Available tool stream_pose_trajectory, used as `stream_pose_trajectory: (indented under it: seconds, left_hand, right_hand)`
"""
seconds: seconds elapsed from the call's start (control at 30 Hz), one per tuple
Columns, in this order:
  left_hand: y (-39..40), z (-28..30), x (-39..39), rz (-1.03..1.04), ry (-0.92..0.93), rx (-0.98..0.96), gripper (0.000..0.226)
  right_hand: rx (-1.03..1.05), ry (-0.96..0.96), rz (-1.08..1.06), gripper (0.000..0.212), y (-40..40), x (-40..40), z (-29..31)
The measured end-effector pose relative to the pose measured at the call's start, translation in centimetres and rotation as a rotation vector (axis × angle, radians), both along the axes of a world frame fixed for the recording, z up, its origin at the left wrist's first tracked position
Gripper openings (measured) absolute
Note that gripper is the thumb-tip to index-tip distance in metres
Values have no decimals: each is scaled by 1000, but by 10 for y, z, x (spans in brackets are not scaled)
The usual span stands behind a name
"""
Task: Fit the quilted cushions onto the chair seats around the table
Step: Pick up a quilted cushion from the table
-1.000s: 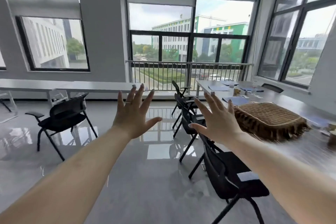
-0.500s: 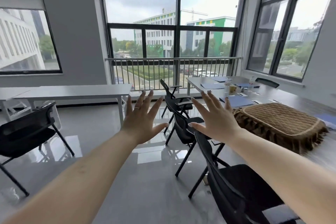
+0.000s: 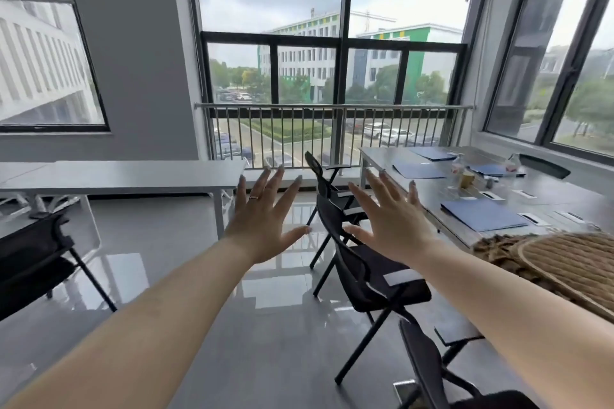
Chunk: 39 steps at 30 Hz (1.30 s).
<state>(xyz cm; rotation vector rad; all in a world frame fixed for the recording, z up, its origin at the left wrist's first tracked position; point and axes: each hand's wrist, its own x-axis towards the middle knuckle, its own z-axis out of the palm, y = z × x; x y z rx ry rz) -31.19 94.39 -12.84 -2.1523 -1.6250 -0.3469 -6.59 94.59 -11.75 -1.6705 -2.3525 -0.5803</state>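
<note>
Two empty splayed hands, left hand (image 3: 265, 219), right hand (image 3: 395, 226); chair (image 3: 372, 272) between them and cushion (image 3: 564, 265).

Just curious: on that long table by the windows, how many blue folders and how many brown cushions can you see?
Blue folders: 4
Brown quilted cushion: 1 visible
Total: 5

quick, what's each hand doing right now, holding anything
Left hand: open, fingers spread, holding nothing.
Right hand: open, fingers spread, holding nothing; the quilted cushion lies on the table, untouched.
</note>
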Motion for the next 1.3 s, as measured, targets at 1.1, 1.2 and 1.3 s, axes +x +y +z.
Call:
stream_pose_trajectory:
  seconds: [1.1,1.2,1.3]
  left_hand:
    - [454,-89,386,-779,30,-413,87]
    - [459,-107,425,-818,89,-453,90]
    - [468,-126,485,-880,114,-508,91]
  right_hand:
    - [-261,309,-1006,72,274,301,-106]
    - [-276,325,-1089,73,264,332,-123]
    - [-303,373,-1207,74,249,367,-136]
